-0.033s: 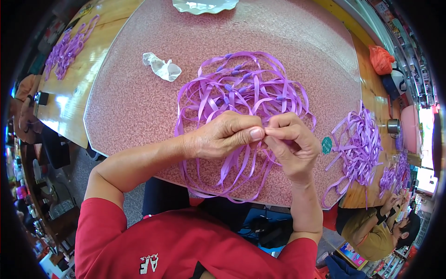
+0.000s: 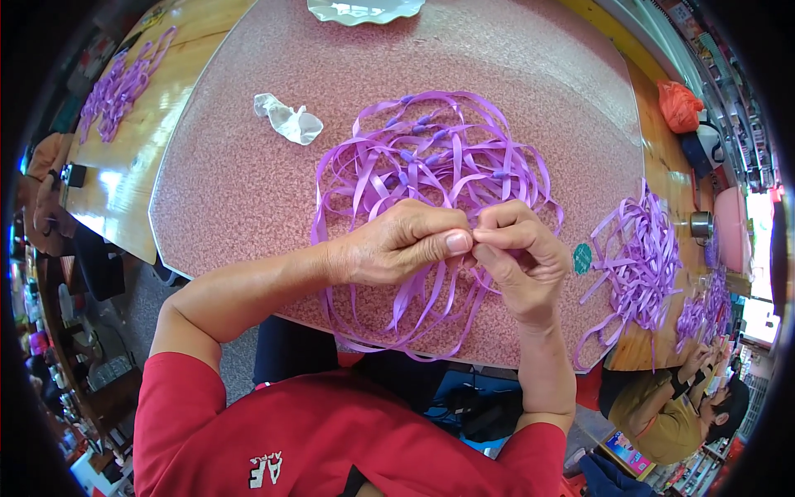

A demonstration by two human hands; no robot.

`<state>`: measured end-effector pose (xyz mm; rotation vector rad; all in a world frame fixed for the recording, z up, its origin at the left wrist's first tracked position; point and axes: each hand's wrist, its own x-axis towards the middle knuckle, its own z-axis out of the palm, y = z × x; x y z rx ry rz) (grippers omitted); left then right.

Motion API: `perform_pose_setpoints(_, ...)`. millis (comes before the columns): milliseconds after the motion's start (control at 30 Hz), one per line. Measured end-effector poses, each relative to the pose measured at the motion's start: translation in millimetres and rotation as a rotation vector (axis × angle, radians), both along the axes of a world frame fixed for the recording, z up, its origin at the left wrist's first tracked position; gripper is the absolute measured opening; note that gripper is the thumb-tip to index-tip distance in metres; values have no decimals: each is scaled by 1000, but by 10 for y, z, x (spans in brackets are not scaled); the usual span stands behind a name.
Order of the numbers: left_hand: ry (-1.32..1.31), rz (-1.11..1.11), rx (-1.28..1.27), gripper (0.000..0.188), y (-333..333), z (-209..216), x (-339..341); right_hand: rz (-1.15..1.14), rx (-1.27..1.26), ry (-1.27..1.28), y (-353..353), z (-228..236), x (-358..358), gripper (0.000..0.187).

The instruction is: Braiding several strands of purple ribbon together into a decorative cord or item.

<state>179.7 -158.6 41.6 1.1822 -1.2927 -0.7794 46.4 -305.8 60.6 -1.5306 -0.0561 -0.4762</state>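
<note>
Both my hands meet over a loose heap of purple ribbon lanyards (image 2: 364,186) with small darker purple connectors. My left hand (image 2: 406,240) is closed, thumb pressed against the curled forefinger. Thumb and forefinger of my right hand (image 2: 526,257) pinch together, tip to tip with the left. Purple ribbon shows right at and below the fingertips, so both seem to grip a lanyard; the exact piece between them is hidden. Several long ribbon loops hang down toward the near table edge under my wrists.
A crumpled white wrapper (image 2: 288,120) lies left of the heap on the pink speckled table (image 2: 240,190). Another purple ribbon pile (image 2: 638,265) sits right, beside a green round sticker (image 2: 583,258). More ribbons (image 2: 120,91) lie far left. A white dish (image 2: 364,10) stands at the back. A person (image 2: 671,414) works at right.
</note>
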Motion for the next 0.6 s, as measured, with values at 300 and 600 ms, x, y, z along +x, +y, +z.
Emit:
perform_pose_setpoints(300, -163, 86, -145, 29, -8, -55, 32, -36, -82, 49, 11, -1, -9, 17)
perform_pose_setpoints(600, -319, 78, -180, 25, -22, -31, 82, 9, 65, 130, -14, 2, -30, 20)
